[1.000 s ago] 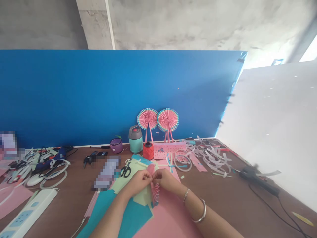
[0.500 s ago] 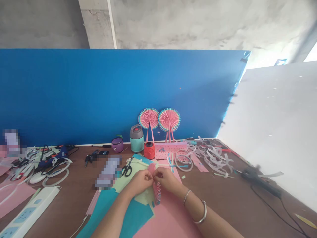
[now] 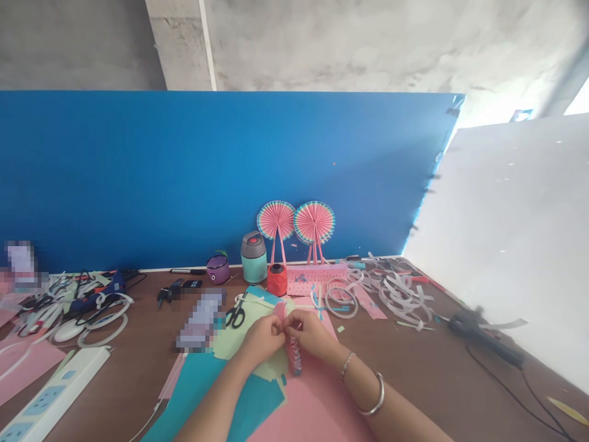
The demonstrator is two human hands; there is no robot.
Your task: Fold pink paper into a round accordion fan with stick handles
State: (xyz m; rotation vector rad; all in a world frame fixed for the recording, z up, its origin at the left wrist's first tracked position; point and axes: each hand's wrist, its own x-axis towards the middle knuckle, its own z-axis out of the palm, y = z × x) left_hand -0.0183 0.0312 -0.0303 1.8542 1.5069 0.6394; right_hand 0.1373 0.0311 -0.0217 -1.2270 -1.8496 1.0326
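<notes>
A pleated strip of pink paper (image 3: pixel 294 358) with a blue edge is pinched at its middle between my two hands. My left hand (image 3: pixel 265 334) grips it from the left with curled fingers. From the right, my right hand (image 3: pixel 309 330) closes on it with thumb and forefinger, right beside the left fingertips. The hands hide the part of the strip between them. Underneath lie a pink sheet (image 3: pixel 317 405), a blue sheet (image 3: pixel 248 408) and pale green paper (image 3: pixel 225 345). Black-handled scissors (image 3: pixel 236 316) rest on the green paper.
Two round pink paper fans (image 3: pixel 315 222) lean on the blue partition (image 3: pixel 184 172). Before them stand a teal jar (image 3: pixel 254 265), a red spool (image 3: pixel 277 281) and a purple cup (image 3: pixel 218 270). Paper strips (image 3: pixel 400 294) and a glue gun (image 3: pixel 483 337) lie right; a power strip (image 3: pixel 55 393) lies left.
Both hands stay nearly in place on the pleated strip. Its lower end has swung slightly right, and its folds look more closely pressed together.
</notes>
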